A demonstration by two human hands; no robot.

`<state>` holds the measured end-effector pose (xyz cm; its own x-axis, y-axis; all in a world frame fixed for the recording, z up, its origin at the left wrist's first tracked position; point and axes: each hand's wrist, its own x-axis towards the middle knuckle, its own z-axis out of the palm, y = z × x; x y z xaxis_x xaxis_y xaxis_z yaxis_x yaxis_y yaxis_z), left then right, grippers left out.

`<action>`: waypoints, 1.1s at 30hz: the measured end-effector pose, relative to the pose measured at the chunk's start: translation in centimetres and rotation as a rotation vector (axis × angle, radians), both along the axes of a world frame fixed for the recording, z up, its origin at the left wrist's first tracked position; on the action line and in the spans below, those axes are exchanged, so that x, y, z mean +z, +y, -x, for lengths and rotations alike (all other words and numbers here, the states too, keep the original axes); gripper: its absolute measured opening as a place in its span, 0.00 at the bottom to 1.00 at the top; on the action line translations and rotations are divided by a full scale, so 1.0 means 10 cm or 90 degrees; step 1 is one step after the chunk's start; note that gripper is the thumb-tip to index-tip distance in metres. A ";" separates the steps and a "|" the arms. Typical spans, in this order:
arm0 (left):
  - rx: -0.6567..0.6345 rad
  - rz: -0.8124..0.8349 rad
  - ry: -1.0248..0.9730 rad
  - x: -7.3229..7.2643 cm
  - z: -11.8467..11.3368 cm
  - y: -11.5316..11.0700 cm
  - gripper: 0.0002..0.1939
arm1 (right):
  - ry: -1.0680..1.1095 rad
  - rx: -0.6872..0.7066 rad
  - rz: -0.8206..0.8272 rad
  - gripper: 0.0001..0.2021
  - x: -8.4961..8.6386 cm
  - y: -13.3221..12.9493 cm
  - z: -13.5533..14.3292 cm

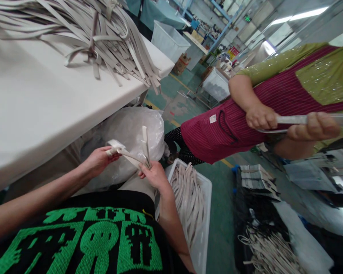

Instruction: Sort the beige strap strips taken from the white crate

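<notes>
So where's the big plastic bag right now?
In the head view, the bag is left of centre, by the table's edge, just beyond the left hand, the right hand and the strips they hold.

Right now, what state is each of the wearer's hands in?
Left hand: closed, holding a pale strip.
Right hand: closed, holding upright pale strips.

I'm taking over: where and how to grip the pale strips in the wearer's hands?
The pale strips are probably best pinched at their free ends, from the far side: these stick out beyond the right hand; the left hand holds another part.
</notes>
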<state>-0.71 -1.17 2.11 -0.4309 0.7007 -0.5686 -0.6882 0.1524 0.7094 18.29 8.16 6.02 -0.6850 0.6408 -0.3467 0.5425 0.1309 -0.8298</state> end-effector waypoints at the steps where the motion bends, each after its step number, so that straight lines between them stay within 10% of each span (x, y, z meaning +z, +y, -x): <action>1: -0.007 0.003 -0.001 0.00 0.01 0.00 0.15 | -0.014 -0.006 -0.021 0.09 0.00 0.00 -0.01; 19: 0.012 0.011 -0.063 0.16 -0.05 0.02 0.06 | 0.000 -0.054 -0.077 0.04 0.11 0.03 0.06; 33: -0.170 -0.464 0.756 0.64 -0.08 -0.05 0.09 | 0.157 -0.086 -0.053 0.10 0.75 -0.23 -0.68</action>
